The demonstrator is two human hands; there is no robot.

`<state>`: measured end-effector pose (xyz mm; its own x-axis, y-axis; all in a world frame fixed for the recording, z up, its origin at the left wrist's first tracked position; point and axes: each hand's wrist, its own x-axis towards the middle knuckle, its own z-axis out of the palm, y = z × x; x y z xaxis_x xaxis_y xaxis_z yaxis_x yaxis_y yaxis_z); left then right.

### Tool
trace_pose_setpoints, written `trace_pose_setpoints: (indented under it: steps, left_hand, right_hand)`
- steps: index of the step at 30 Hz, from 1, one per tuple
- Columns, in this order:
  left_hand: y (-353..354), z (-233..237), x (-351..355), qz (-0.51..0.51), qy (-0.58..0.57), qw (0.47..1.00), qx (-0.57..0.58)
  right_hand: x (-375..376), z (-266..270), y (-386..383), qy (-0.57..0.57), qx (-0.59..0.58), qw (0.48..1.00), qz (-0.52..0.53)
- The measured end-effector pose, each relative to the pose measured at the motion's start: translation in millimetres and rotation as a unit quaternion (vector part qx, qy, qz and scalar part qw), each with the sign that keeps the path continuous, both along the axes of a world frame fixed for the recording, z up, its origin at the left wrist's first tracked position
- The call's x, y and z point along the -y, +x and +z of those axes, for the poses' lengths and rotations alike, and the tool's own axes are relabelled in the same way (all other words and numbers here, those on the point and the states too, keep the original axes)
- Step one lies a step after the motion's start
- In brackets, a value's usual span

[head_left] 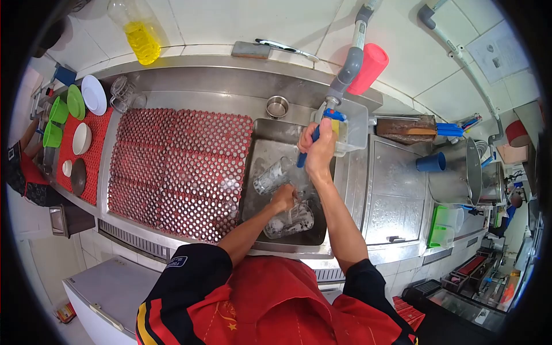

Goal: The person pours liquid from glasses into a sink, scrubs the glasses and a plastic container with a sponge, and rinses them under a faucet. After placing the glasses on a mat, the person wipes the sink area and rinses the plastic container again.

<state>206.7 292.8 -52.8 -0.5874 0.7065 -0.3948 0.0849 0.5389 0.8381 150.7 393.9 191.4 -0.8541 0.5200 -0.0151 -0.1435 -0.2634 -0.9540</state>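
My left hand point(283, 198) is closed at the handle of a clear glass mug point(290, 221) that lies on its side low in the metal sink point(253, 135), with white suds on it. A second sudsy glass mug point(270, 177) lies just above that hand. Higher up, my right hand point(319, 150) is wrapped round the blue tap point(316, 133), which hangs from the grey pipe; the fingers hide part of its body. Behind the right hand stands a clear plastic tub point(357, 123) with a yellow sponge point(341, 131) in it.
Left of the sink lies a red perforated mat point(178, 167). A small metal bowl point(277, 107) sits behind the sink. Glass mugs point(122, 95), plates and green bowls point(53, 133) stand far left, near another person point(29, 172). To the right are a knife block point(405, 129) and large pot point(457, 172).
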Motion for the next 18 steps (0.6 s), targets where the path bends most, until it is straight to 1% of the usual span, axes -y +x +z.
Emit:
trace_pose_setpoints:
  steps: [3, 4, 5, 7, 8, 9, 12, 15, 16, 17, 18]
  left_hand:
    - [-5, 0, 5, -0.016, 0.044, 0.998, 0.039]
    - [-4, -27, 5, 0.036, 0.115, 0.986, 0.114]
    - [0, -75, 1, 0.089, 0.186, 0.960, 0.188]
    - [1, -79, 3, 0.109, 0.184, 0.963, 0.164]
    - [-8, -34, 6, 0.075, 0.110, 0.989, 0.065]
    - [-16, -6, 8, 0.039, 0.035, 0.998, -0.036]
    - [-24, -3, 9, 0.043, 0.142, 0.989, -0.007]
    - [-28, 9, 11, 0.009, 0.057, 0.998, -0.015]
    - [-27, 3, 10, 0.059, 0.088, 0.989, 0.103]
    - [-26, -1, 7, 0.108, 0.118, 0.963, 0.218]
    - [-24, -3, 6, 0.155, 0.147, 0.920, 0.330]
  right_hand:
    - [5, 5, -5, -0.026, -0.014, 0.999, 0.011]
    - [5, 7, -4, -0.031, -0.011, 0.999, 0.016]
    - [6, 8, -4, -0.036, -0.008, 0.999, 0.022]
    - [4, 6, -4, -0.048, -0.005, 0.998, 0.035]
    - [4, 5, -5, -0.054, -0.004, 0.998, 0.041]
    - [4, 6, -5, -0.047, -0.002, 0.998, 0.041]
    - [3, 5, -6, -0.027, -0.008, 0.999, 0.037]
    - [3, -1, -8, -0.019, -0.024, 0.999, 0.030]
    - [4, -1, -9, -0.024, -0.027, 0.999, 0.028]
    - [5, -1, -10, -0.028, -0.030, 0.999, 0.025]
    - [6, -2, -11, -0.026, -0.041, 0.999, 0.023]
